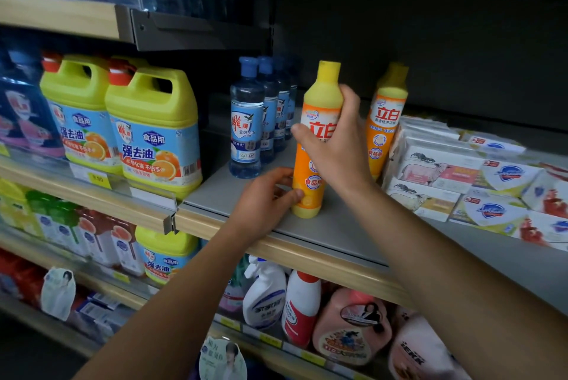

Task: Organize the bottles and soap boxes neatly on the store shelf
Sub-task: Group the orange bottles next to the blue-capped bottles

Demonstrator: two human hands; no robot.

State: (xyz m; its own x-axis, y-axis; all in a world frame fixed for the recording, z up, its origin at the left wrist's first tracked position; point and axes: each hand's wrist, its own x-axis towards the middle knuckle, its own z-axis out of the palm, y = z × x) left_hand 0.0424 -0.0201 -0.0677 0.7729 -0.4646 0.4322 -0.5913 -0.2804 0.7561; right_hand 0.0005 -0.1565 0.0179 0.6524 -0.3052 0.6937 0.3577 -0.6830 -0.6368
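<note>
- Store shelving, dim light; grey shelf (pixel 322 226) with a wood front edge at mid height, more stocked shelves below and to the left.
- Nearest, lower shelf: one white spray bottle (pixel 266 295), one white bottle with red label (pixel 299 307), two pink jugs (pixel 350 327), partly blurred.
- Left hand (pixel 267 198) at the base of the front yellow-orange bottle (pixel 315 139); thumb and fingers curled round its lower part, gripping it.
- Right hand (pixel 333 146) wraps the same bottle at label height, fingers curled round the front, gripping.
- That bottle stands upright on the grey shelf near its front edge, cap on.
- Second yellow-orange bottle (pixel 384 121) behind and to the right, upright, just beside the soap boxes (pixel 439 170).
- Soap boxes stacked on the right of the shelf in at least two layers; exact count cannot be told, roughly eight visible faces, some blurred.
- Clear blue-capped bottles (pixel 247 121) in a row running back, four visible, left of the held bottle.
- Two yellow-green jugs (pixel 153 130) with red caps on the neighbouring shelf to the left; one more below.
</note>
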